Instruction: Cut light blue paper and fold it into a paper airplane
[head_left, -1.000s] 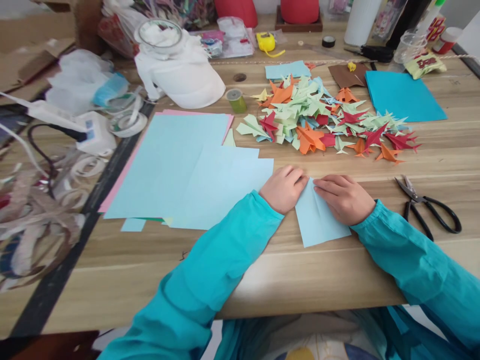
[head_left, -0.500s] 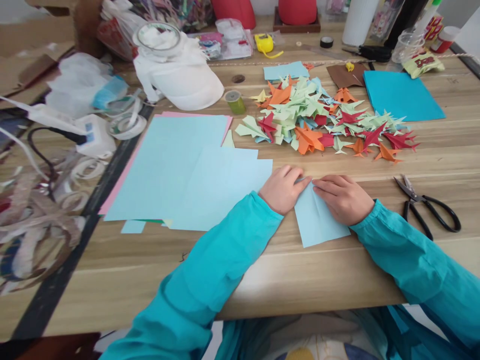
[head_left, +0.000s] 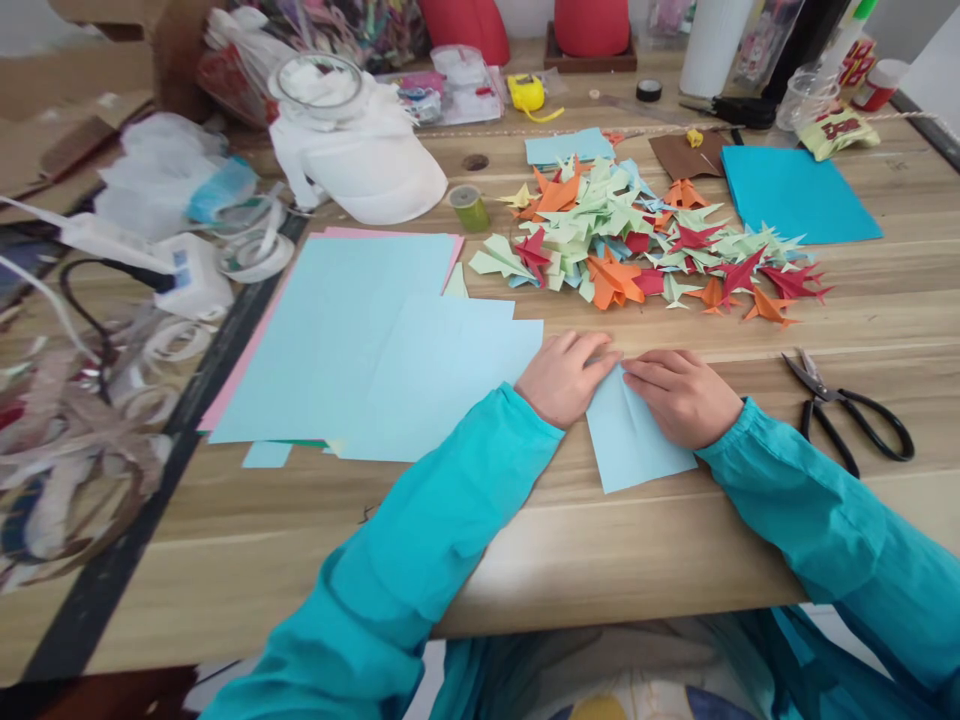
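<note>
The small pale blue sheet (head_left: 634,445) lay on the wooden table (head_left: 600,570) just right of the middle of the frame, a little below its centre. I saw a plain, matte piece, light as a washed sky, with a faint crease running down from its top between the fingers. The paper dipped slightly along that line, one side a shade darker than the other. Its lower edge was clean and straight, climbing gently toward the right; its upper end was largely covered.

The left hand (head_left: 564,380) held the top left corner, its fingers close together and the thumb stretched along the edge. The right hand (head_left: 681,397) was narrowed too, its fingertips bunched on the top of the sheet and the palm over its right side.

Larger blue sheets (head_left: 352,350) in much the same tint spread over the left centre. A heap of folded paper pieces (head_left: 615,220), green, orange and red, filled the upper right, and black-handled scissors (head_left: 825,394) lay open near the right edge.
</note>
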